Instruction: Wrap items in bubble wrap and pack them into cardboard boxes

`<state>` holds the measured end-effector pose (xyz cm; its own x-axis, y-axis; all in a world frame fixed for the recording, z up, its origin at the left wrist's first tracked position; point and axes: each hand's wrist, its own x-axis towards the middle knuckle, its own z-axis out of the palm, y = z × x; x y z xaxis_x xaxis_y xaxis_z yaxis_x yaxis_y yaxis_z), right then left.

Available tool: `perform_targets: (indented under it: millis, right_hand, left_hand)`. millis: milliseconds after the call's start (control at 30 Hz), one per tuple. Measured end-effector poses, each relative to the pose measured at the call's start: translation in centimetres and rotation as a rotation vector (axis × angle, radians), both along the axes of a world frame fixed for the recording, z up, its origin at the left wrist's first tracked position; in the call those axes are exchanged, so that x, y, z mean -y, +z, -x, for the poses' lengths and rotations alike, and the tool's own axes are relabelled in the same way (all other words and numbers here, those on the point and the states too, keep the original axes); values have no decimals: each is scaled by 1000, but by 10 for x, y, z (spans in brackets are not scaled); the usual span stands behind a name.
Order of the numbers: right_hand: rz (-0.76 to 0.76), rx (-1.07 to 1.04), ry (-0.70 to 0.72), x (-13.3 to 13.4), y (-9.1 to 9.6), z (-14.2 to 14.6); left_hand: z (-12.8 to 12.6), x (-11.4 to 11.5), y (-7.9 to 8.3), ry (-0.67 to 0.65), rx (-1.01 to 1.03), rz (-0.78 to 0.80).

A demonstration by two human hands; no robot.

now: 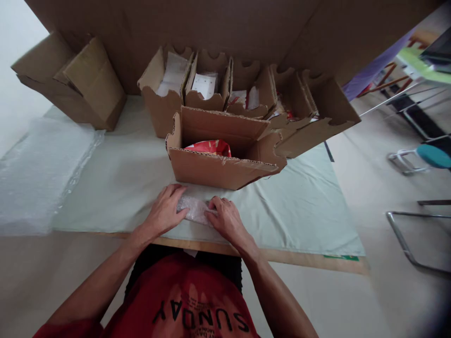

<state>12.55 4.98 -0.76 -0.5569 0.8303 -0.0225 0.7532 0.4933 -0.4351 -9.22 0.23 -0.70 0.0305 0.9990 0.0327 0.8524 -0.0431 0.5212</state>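
Near the front edge of the table lies a small bundle of clear bubble wrap (194, 209); whatever is inside it cannot be made out. My left hand (167, 209) grips the bundle's left end, thumb in front and fingers behind. At its right end, my right hand (225, 217) has its fingers curled onto the wrap. Just beyond both hands stands an open cardboard box (211, 168), with a red printed packet (214, 147) inside.
Several narrow cardboard bins (164, 110) line the back, holding white pieces and packets. Another open carton (95, 84) stands at back left. Bubble wrap sheets (38, 173) hang over the left table edge. A pale green cloth (299, 206) covers the table. Right, a teal stool (434, 156).
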Motion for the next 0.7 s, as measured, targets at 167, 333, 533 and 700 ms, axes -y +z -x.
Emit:
perform_targets:
  millis: [167, 333, 533, 700]
  right_hand:
    - [10, -128, 89, 14, 20, -5]
    - [53, -335, 79, 23, 41, -17]
    - [-310, -494, -265, 48, 48, -17]
    - [-195, -429, -88, 73, 46, -3]
  left_hand:
    - [3, -8, 26, -247, 92, 116]
    - [10, -3, 49, -308, 388, 435]
    - [1, 21, 48, 46, 750, 427]
    - [-19, 39, 51, 6, 854, 293]
